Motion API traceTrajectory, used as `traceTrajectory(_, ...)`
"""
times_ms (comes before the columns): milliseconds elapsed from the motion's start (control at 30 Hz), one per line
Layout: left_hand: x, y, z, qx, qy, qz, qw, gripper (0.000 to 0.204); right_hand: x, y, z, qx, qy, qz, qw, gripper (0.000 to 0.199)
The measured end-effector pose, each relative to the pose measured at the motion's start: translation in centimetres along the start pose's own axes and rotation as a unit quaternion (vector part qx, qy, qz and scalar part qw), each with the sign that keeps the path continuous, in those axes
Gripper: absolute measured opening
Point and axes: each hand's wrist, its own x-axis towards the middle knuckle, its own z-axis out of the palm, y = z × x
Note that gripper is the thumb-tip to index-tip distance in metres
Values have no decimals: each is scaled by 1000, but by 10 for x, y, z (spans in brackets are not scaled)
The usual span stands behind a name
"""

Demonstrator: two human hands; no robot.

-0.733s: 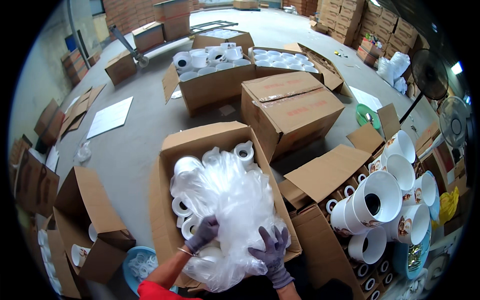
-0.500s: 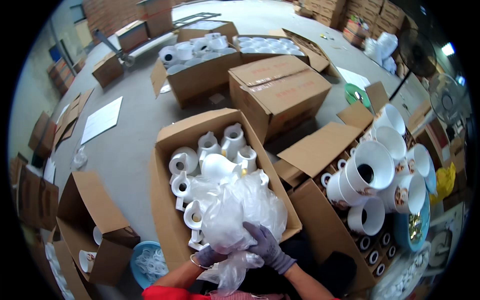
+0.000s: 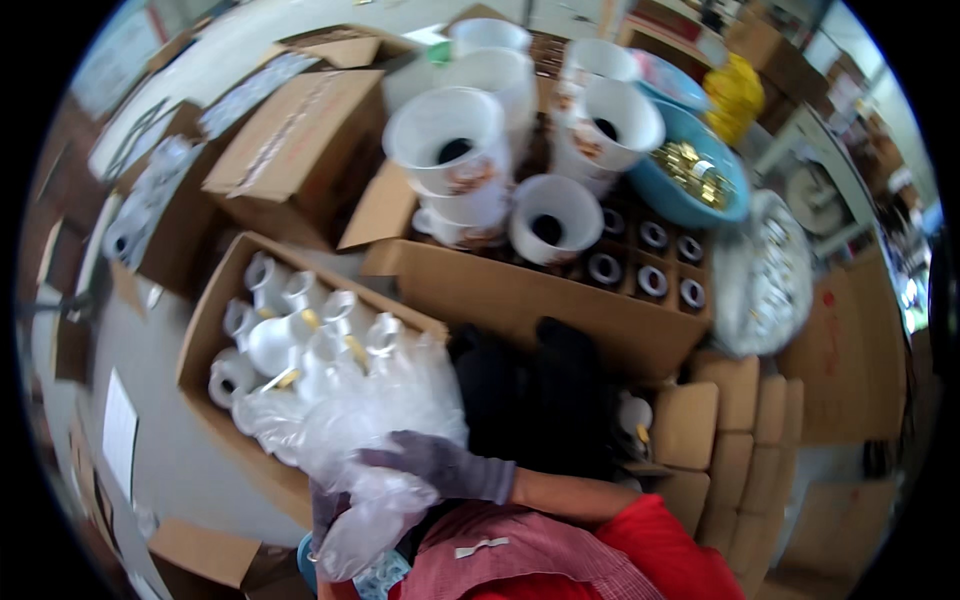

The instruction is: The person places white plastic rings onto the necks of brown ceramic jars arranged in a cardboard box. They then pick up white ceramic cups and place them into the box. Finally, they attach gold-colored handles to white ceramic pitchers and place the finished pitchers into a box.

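– Where is the bag (image 3: 400, 390)?
– Partly in the box (image 3: 245, 452), gripped by the right hand (image 3: 425, 465); the left hand (image 3: 323, 507) is half hidden, its grip cannot be told.
– How might it handle?
– Likely light, soft, slippery; best held where it is bunched.

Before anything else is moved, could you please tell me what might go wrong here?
The clear plastic bunched at the right hand lies against the white jug-like pieces in the open box, so a pull might snag or shift them. The stacked white tubs above the divided box could topple if that box were bumped.
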Motion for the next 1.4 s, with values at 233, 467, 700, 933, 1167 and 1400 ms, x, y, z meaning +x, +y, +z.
traceTrajectory(233, 70, -47, 42, 166, -126, 50, 977, 33, -42, -25, -78, -71, -64, 284, 954, 79)
traceTrajectory(467, 79, 6, 188, 447, -323, 441, 708, 31, -153, 24, -117, -82, 237, 218, 943, 25)
traceTrajectory(700, 63, 23, 251, 416, -304, 220, 828, 31, -205, 42, -110, 133, 403, 287, 859, 39)
traceTrajectory(933, 55, 69, 295, 438, -293, 335, 781, 96, -248, 139, -158, 143, 582, 336, 726, 39)
traceTrajectory(1167, 122, 34, 304, 646, -217, 374, 629, 99, -341, 199, -210, -234, 43, 622, 746, 46)
traceTrajectory(1400, 123, 50, 297, 644, -207, 392, 623, 91, -424, 281, -209, -79, 119, 827, 543, 66)
